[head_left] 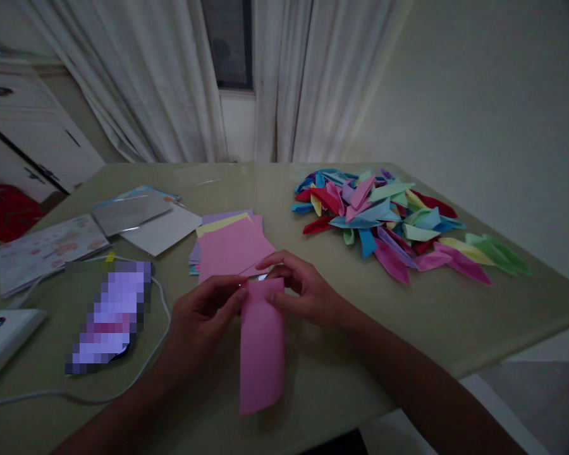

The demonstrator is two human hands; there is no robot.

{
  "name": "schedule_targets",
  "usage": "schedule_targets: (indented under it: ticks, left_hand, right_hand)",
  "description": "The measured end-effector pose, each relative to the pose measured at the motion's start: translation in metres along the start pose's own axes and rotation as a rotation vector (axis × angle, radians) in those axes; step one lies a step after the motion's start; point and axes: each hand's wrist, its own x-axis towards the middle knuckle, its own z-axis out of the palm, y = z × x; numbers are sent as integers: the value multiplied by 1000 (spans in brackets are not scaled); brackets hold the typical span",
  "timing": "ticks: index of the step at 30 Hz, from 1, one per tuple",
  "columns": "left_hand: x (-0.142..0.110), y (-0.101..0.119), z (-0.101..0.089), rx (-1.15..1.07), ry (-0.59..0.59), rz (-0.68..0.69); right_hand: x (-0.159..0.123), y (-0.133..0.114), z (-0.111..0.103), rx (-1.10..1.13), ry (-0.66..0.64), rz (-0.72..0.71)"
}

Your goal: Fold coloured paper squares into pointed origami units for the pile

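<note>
A folded strip of pink paper (262,354) hangs lengthwise between my hands, its lower end loose over the table. My left hand (206,316) pinches its upper left corner between thumb and forefinger. My right hand (303,287) grips the upper right side, thumb on the near face and fingers behind. A small shiny bit shows at the strip's top edge between my fingertips; I cannot make out what it is. Just beyond my hands lies a stack of coloured paper sheets (230,243), with pink on top and yellow and purple beneath.
A heap of folded coloured paper pieces (360,205) covers the table's right back. To the left lie a phone (109,316) with a blurred screen, a white cable (164,303), a white device (9,338), a patterned packet (50,249) and clear sleeves (133,212). Curtains (161,82) hang behind.
</note>
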Motion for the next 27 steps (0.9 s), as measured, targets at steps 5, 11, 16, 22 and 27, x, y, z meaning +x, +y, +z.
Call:
schedule_targets:
  ticks: [5,11,16,22,27]
  left_hand:
    - [0,1,0,23,48,4]
    - [1,6,1,-10,156,-67]
    - [3,7,0,-21,194,-131]
    - [1,7,2,-63,199,-129]
    - [3,4,0,-70,278,-127]
  right_hand:
    - [2,2,2,56,51,69]
    - [10,7,1,229,177,261]
    - [10,3,3,137,256,178]
    - [9,-3,10,121,268,115]
    - [8,1,11,85,188,176]
